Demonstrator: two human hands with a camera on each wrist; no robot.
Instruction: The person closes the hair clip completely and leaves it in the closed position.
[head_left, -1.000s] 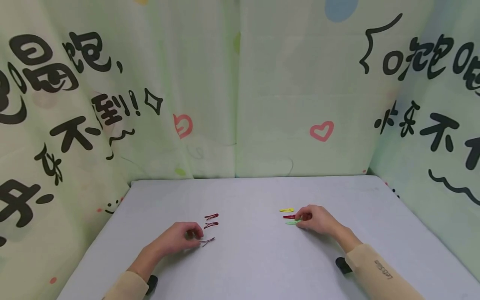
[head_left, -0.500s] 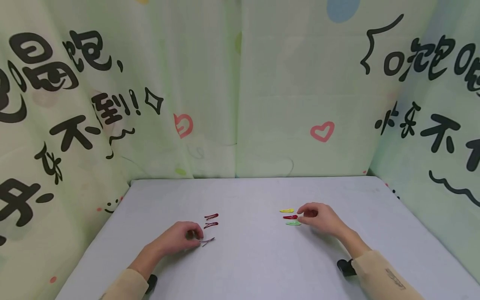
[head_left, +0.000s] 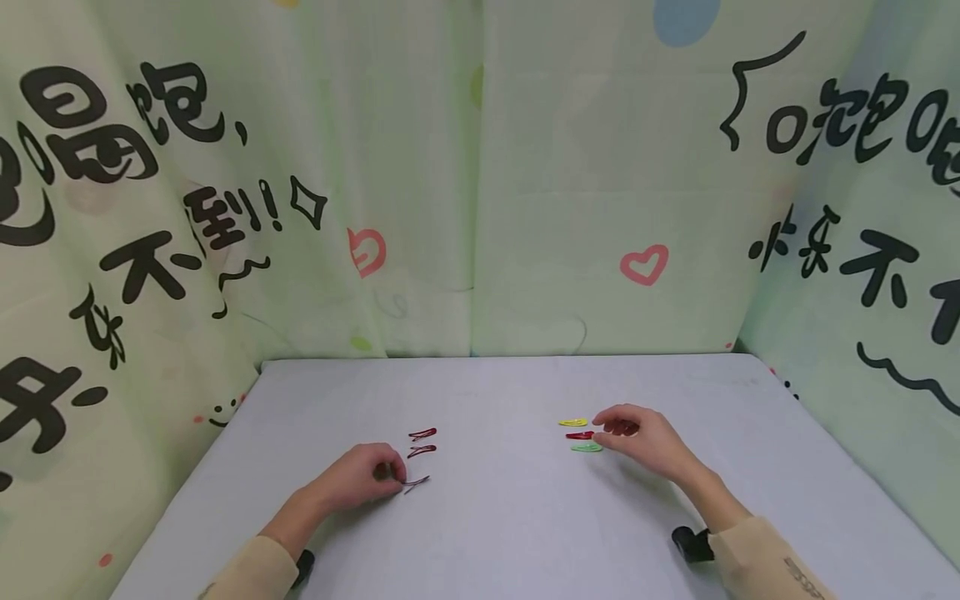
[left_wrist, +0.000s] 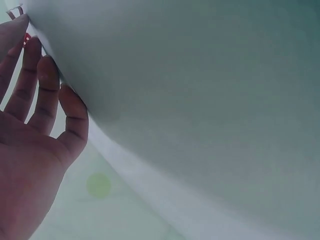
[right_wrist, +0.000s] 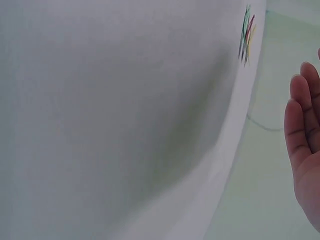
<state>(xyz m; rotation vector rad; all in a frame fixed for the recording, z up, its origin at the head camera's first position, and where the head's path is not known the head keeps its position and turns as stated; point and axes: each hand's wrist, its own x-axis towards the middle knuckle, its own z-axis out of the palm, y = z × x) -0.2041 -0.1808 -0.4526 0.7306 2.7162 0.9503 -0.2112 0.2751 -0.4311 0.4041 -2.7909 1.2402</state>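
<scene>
In the head view, my left hand point(head_left: 365, 478) pinches the near end of a dark snap hair clip point(head_left: 417, 482), which is sprung apart into a V. Beyond it lie two dark red snap clips, a nearer one point(head_left: 422, 450) and a farther one point(head_left: 422, 433), both also sprung apart. My right hand point(head_left: 647, 439) hovers beside a second group, fingers loosely bent and holding nothing, thumb tip by the red clip's right end. That group runs from a yellow clip point(head_left: 573, 422) through the red clip point(head_left: 580, 435) to a light green clip point(head_left: 587, 447), side by side.
A white table point(head_left: 495, 533) carries both groups of clips. Pale green printed curtains point(head_left: 555, 167) rise behind it and along both sides. Black wrist cameras point(head_left: 692, 545) show under the beige sleeves point(head_left: 765, 554).
My right hand has come off the light green clip and risen slightly toward the back, leaving that clip lying beside the red one. My left hand stays at its dark clip.
</scene>
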